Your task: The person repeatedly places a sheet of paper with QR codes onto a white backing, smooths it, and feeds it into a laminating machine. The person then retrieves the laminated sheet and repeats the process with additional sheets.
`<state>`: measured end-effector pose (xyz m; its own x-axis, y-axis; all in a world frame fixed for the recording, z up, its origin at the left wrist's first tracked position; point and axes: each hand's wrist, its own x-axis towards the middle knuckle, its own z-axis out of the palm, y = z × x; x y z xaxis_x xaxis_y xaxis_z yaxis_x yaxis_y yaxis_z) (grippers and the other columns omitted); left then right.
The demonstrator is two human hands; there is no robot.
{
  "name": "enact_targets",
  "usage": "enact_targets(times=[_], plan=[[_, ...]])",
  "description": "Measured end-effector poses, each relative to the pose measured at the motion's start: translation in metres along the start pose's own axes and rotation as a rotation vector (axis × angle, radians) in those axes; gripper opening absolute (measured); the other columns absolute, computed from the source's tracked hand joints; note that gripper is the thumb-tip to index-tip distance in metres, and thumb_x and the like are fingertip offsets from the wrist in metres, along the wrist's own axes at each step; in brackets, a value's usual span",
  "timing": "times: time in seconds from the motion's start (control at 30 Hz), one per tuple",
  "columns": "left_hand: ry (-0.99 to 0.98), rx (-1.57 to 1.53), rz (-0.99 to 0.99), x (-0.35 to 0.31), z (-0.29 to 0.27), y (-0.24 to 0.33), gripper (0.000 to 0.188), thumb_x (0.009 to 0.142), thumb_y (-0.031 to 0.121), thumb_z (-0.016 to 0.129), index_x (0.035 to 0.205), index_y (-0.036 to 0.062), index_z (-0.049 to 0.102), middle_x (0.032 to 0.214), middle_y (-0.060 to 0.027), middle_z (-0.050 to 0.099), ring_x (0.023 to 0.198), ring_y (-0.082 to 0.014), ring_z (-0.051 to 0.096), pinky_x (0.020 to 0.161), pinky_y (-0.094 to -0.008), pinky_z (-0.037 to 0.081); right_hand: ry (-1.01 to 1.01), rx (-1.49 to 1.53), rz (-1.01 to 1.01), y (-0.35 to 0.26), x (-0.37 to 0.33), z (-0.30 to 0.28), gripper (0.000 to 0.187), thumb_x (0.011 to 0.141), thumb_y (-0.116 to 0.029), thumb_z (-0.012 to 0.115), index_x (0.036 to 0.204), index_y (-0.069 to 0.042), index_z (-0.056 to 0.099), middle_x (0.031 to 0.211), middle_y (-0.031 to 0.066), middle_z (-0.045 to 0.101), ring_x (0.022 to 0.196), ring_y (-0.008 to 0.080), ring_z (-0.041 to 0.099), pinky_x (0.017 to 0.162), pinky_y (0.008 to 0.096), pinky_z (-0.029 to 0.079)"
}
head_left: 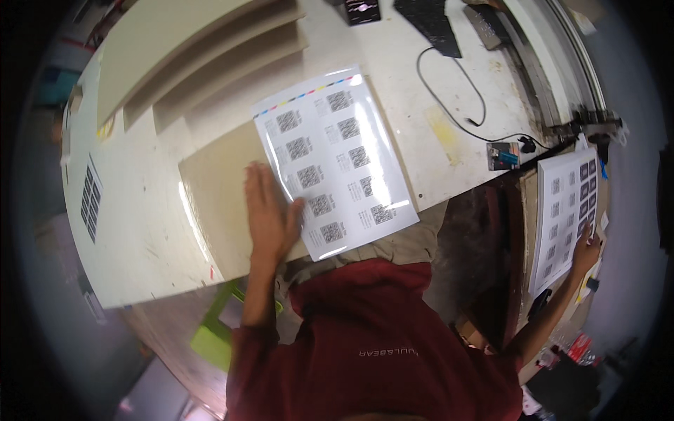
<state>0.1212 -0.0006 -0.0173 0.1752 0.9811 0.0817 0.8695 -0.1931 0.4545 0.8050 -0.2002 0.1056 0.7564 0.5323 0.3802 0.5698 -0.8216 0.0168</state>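
A glossy white printed sheet (pixel 347 189), with two columns of square black codes and a colour strip along its far edge, lies on a beige board (pixel 217 165) at the table's near side. My left hand (pixel 265 214) rests flat beside the sheet's left edge, fingers stretched over the board and thumb close to the paper. To the right, a stack of printed sheets (pixel 551 203) sits on a lower surface. My right hand (pixel 587 254) grips the right edge of the top sheet there, one digit on the print; its other fingers are partly hidden.
Stepped beige boards (pixel 210 77) stand at the far left of the white table (pixel 140 231). A grey cable (pixel 481 98) curls near a small box (pixel 503 156). A metal rail (pixel 576 56) runs along the right. A green plastic item (pixel 213 337) is below the table.
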Motion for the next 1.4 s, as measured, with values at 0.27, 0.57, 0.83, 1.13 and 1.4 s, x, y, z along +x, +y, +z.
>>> enact_targets(times=[0.27, 0.57, 0.83, 1.13, 1.4], plan=[[0.082, 0.410, -0.079, 0.060, -0.021, -0.048, 0.065, 0.098, 0.043, 0.056, 0.144, -0.0019, 0.045, 0.143, -0.0250, 0.046, 0.136, -0.0452, 0.039, 0.111, -0.0546, 0.031, -0.396, -0.135, 0.364, 0.081, 0.006, 0.039, 0.093, 0.086, -0.074, 0.053, 0.110, 0.015, 0.067, 0.110, 0.0356, 0.067, 0.111, 0.0472, 0.064, 0.095, 0.0494, 0.049], [0.232, 0.210, 0.220, 0.101, -0.017, 0.031, 0.057, 0.096, 0.021, 0.063, 0.146, 0.0014, 0.045, 0.156, -0.0253, 0.032, 0.146, -0.0429, 0.030, 0.118, -0.0529, 0.024, -0.241, 0.137, 0.542, 0.063, -0.009, 0.027, 0.089, 0.073, -0.077, 0.068, 0.114, 0.002, 0.072, 0.107, 0.0274, 0.072, 0.101, 0.0400, 0.070, 0.093, 0.0446, 0.052], [0.132, -0.063, 0.489, 0.131, 0.012, 0.127, 0.064, 0.085, 0.014, 0.073, 0.142, 0.0010, 0.046, 0.156, -0.0249, 0.033, 0.146, -0.0447, 0.029, 0.118, -0.0560, 0.025, -0.143, 0.436, 0.640, 0.075, -0.011, 0.040, 0.066, 0.073, -0.045, 0.088, 0.105, 0.011, 0.072, 0.098, 0.0218, 0.074, 0.089, 0.0267, 0.072, 0.084, 0.0360, 0.053], [-0.027, -0.146, 0.536, 0.141, 0.028, 0.154, 0.063, 0.083, 0.010, 0.074, 0.139, -0.0013, 0.049, 0.155, -0.0272, 0.033, 0.145, -0.0458, 0.029, 0.117, -0.0576, 0.024, 0.291, -0.063, 0.369, 0.048, -0.019, 0.037, 0.049, 0.076, -0.031, 0.085, 0.107, 0.004, 0.069, 0.087, 0.0169, 0.073, 0.083, 0.0282, 0.071, 0.083, 0.0382, 0.054], [-0.088, -0.194, 0.615, 0.165, 0.031, 0.177, 0.062, 0.083, 0.009, 0.074, 0.140, 0.0006, 0.050, 0.155, -0.0263, 0.033, 0.145, -0.0465, 0.029, 0.116, -0.0589, 0.025, 0.445, 0.364, 0.360, 0.111, 0.008, -0.028, 0.022, 0.094, -0.018, 0.067, 0.096, 0.005, 0.064, 0.077, 0.0116, 0.068, 0.067, 0.0171, 0.061, 0.065, 0.0331, 0.049]])
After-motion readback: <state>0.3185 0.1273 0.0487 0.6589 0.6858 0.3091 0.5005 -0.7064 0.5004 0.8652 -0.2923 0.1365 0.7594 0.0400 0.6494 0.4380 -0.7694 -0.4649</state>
